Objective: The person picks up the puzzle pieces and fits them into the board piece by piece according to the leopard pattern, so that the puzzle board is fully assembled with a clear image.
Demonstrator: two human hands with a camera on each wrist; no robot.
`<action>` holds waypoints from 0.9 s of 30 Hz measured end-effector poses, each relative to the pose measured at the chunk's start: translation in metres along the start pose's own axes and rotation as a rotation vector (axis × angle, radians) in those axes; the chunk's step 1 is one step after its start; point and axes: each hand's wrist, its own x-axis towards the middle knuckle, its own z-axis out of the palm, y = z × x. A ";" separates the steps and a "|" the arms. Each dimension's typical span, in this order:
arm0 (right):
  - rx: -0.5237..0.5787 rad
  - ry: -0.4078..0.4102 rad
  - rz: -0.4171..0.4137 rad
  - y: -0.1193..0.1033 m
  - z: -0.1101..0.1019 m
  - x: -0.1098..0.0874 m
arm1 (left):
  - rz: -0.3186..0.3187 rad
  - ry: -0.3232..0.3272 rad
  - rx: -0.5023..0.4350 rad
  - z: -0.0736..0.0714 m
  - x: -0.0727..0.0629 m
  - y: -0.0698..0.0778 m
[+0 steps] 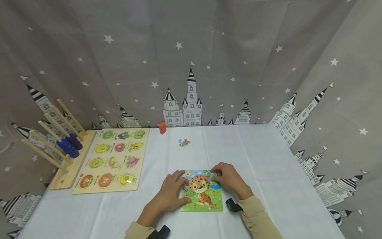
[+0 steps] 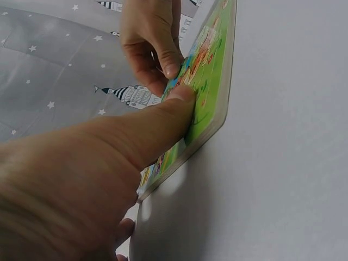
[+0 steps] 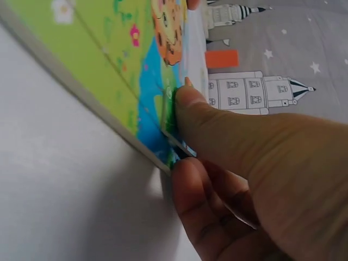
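Observation:
A jigsaw puzzle (image 1: 204, 199) with a spotted leopard cub on green grass lies flat on the white cloth. My left hand (image 1: 172, 190) spreads along its left side, the thumb (image 2: 176, 103) pressing on the picture and the other fingers about the edge. At the upper right corner, my right hand (image 1: 232, 179) pinches a puzzle piece (image 3: 169, 114) between thumb and fingers. That piece, green and blue, sits tilted, one edge raised above the board. Part of it is hidden behind the thumb.
Beyond the puzzle lies a loose puzzle piece (image 1: 182, 143), with an orange block (image 1: 162, 127) farther back. To the left are a wooden fruit board (image 1: 89, 151) and a peg stand (image 1: 56, 179) with blue rings (image 1: 68, 148). A grey castle-print curtain (image 1: 226, 39) hangs behind.

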 end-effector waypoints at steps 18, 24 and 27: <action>0.114 -0.025 -0.063 -0.017 -0.019 0.061 | 0.037 0.023 -0.006 -0.006 -0.003 -0.005; 0.078 -0.083 -0.066 -0.025 0.003 0.129 | -0.001 0.018 -0.061 -0.008 -0.005 -0.012; 0.019 -0.084 -0.085 -0.037 0.012 0.150 | 0.012 0.031 -0.061 -0.010 -0.006 -0.015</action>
